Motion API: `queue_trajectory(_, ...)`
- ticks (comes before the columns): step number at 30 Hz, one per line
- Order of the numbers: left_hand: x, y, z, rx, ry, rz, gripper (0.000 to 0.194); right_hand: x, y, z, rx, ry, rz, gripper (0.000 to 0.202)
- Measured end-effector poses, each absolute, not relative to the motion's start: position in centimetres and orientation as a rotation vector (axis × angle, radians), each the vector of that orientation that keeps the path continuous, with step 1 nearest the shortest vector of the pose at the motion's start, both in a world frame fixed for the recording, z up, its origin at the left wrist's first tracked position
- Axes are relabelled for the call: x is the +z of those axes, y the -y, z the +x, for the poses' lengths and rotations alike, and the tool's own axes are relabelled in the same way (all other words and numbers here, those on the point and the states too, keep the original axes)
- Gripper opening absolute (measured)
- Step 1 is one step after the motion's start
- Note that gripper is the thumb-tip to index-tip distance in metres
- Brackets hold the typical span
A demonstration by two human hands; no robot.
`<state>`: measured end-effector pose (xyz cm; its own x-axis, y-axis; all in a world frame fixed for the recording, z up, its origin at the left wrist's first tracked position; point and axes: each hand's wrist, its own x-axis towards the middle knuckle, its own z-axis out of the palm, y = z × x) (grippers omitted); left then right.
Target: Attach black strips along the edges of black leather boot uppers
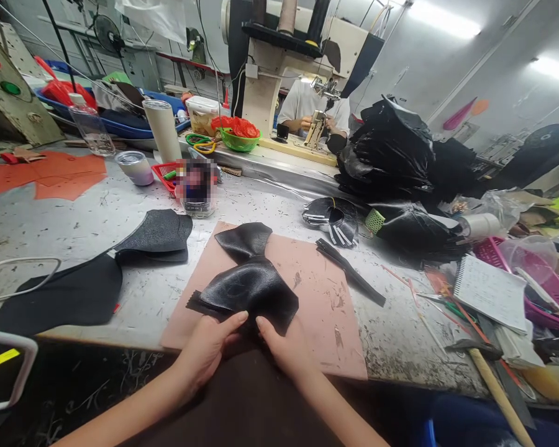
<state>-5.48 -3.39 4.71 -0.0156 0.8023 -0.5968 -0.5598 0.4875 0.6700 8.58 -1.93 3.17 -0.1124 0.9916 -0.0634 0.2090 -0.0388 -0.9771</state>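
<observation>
Both hands grip the near edge of a black leather piece [249, 285], shiny and folded, with a narrow waist and flared ends. My left hand [214, 344] pinches it with the thumb on top and the fingers underneath. Close beside it, my right hand [284, 347] holds the same edge, thumb on top, its fingers mostly hidden below. The piece's far part rests over a pink board [326, 310] at the table's front edge. A black strip [351, 273] lies across the board's right side. To the left are stacked black pieces [153, 236].
A ring of black strips [333, 220] and a black pile [386, 149] lie at the back right. A hammer [494, 385], notebook [489, 292] and magenta basket [545, 310] crowd the right. Cups, including a tall tumbler [162, 130], stand back left. Behind a sewing machine [317, 130] sits another person.
</observation>
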Motion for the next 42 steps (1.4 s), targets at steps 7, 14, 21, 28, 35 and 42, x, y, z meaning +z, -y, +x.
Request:
queue_trajectory(7,3.9,3.3,-5.4,1.066,-1.266,0.316,0.032,3.7,2.0,8.6,1.196,1.528,-1.353,0.030)
queue_trajectory(14,3.4,3.5,-5.5,1.044,-1.217,0.344,0.039,3.5,1.8,8.4,1.109,1.580,-1.393,0.032)
queue_trajectory(21,4.8,3.2,-5.4,1.019,-1.331,0.426,0.022,4.2,1.3,9.0,1.263,1.499,-1.347,0.033)
queue_trajectory(28,4.4,3.2,-5.3,0.861,-1.466,0.594,0.043,3.7,1.4,8.9,1.273,1.533,-1.383,0.033)
queue_trajectory(35,4.2,3.2,-5.5,0.908,-1.563,0.795,0.043,3.6,1.7,8.4,1.067,1.615,-1.381,0.024)
queue_trajectory(42,3.2,3.4,-5.7,0.902,-1.654,0.876,0.042,3.8,1.6,8.7,1.157,1.578,-1.401,0.024)
